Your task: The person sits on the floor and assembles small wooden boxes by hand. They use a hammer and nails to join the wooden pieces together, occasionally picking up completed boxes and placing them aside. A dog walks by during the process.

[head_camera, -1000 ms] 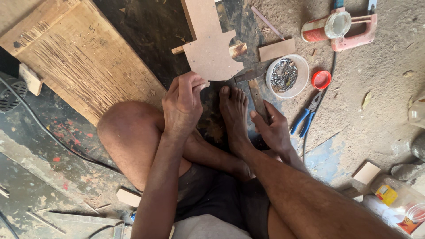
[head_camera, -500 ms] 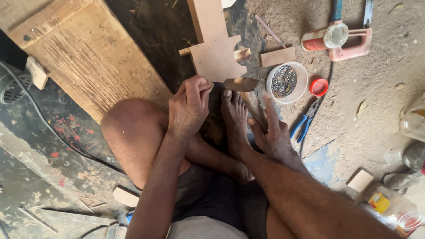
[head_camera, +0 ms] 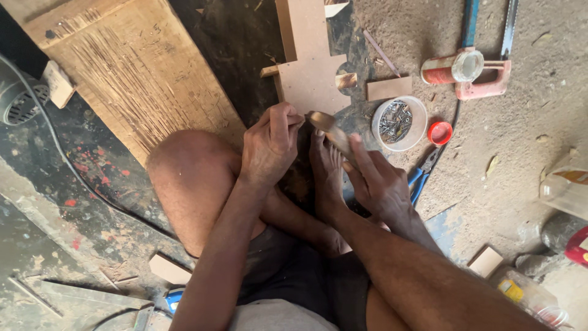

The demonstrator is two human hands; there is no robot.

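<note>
My left hand (head_camera: 269,144) rests over my knee with its fingertips pinched together at the near edge of a flat cut-out board (head_camera: 312,73). Whatever the fingers pinch is too small to see. My right hand (head_camera: 376,181) grips a wooden-handled tool (head_camera: 331,132), blurred by motion. The tool's far end sits right beside my left fingertips. My bare foot (head_camera: 327,175) lies between the two hands, just below the tool.
A clear tub of nails (head_camera: 398,122), a red lid (head_camera: 440,133) and blue-handled pliers (head_camera: 422,178) lie right of my hands. A can (head_camera: 453,67) and a pink saw frame (head_camera: 487,86) sit farther back. A scored wooden plank (head_camera: 141,79) lies at the left.
My right hand has lifted off the floor beside my foot and brought the tool up to my left fingertips. My left hand has stayed at the board's edge.
</note>
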